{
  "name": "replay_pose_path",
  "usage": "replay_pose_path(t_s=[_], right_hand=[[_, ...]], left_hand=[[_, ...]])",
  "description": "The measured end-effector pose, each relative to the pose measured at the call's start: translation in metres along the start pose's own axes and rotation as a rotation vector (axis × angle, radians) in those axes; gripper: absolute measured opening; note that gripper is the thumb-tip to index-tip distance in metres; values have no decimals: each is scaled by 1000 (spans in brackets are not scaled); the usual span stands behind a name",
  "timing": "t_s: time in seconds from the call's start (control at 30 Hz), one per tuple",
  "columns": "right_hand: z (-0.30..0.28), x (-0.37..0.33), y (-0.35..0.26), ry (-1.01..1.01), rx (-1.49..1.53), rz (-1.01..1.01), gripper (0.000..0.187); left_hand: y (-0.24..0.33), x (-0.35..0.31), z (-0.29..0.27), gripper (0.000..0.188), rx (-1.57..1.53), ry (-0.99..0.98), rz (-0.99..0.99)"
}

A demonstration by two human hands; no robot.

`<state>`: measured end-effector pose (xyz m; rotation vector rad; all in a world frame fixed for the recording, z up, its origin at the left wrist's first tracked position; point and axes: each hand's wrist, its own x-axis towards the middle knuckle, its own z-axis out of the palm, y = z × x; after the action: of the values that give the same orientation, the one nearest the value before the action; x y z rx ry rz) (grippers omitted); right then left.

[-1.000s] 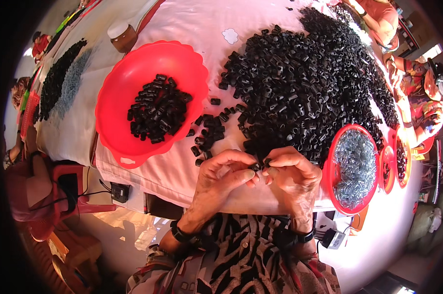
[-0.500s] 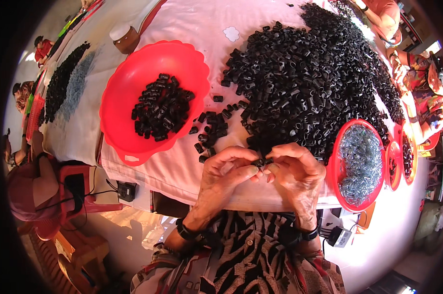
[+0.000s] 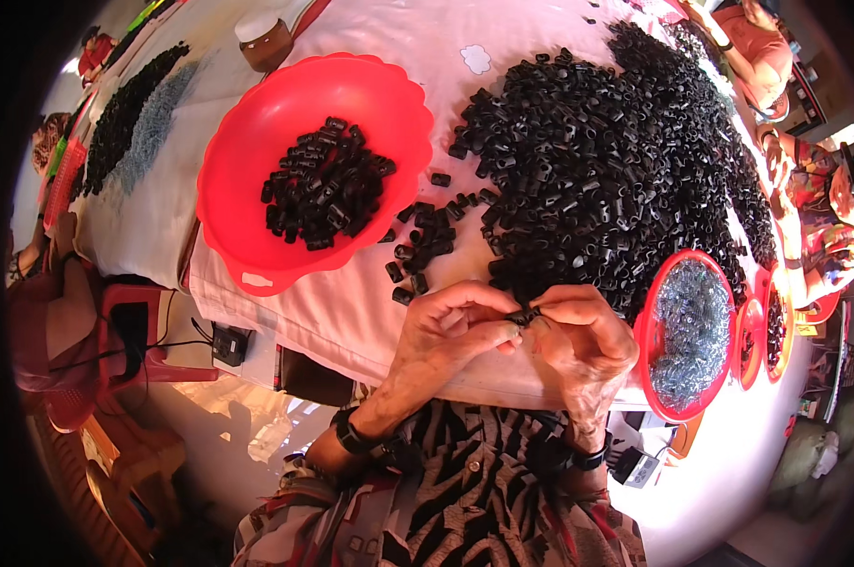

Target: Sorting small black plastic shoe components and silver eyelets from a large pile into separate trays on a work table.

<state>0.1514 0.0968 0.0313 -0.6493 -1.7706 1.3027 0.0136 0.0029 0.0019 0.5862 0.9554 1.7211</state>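
Note:
Between the fingertips of both hands is a small black plastic tube-like part. My left hand pinches it from one side with thumb and forefinger, and my right hand pinches it from the other. The fingertips hide most of it. Just beyond my hands spreads a large pile of similar black parts. A smaller loose group of black parts lies to the left of it. Farther left, a red scallop-edged basin holds a heap of the same parts.
At right, a red basket contains small clear bluish pieces, beside smaller red baskets. A brown jar with a white lid stands at the far left. People sit along both sides. The pink cloth-covered table ends close to my body.
The view has shifted, so the basin and pile sit slightly farther right and higher. Both hands still pinch the small black part, which now shows a little more between the fingertips.

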Motion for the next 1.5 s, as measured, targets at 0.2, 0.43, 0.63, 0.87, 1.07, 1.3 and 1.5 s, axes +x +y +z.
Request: replay_pose_path(t_s=[0.2,0.43,0.63,0.87,1.07,1.3,1.5], right_hand=[[3,0,0,-6,-50,-25,20],[5,3,-4,-15,159,102,19],[6,-1,-3,-23,-7,78,22],[5,3,-2,-123,-289,-181,36],[12,-3,5,-73,-413,-214,46],[13,-2,11,-11,-507,-376,42],[12,-4,15,-15,-631,-498,42]], left_hand=[[0,0,-1,15,2,13,-8],[-3,1,0,16,0,12,5],[0,-1,0,17,-13,33,-21],[0,2,4,15,32,84,13],[5,3,13,12,22,102,-12],[3,3,10,11,20,93,-6],[-2,3,13,11,92,118,58]])
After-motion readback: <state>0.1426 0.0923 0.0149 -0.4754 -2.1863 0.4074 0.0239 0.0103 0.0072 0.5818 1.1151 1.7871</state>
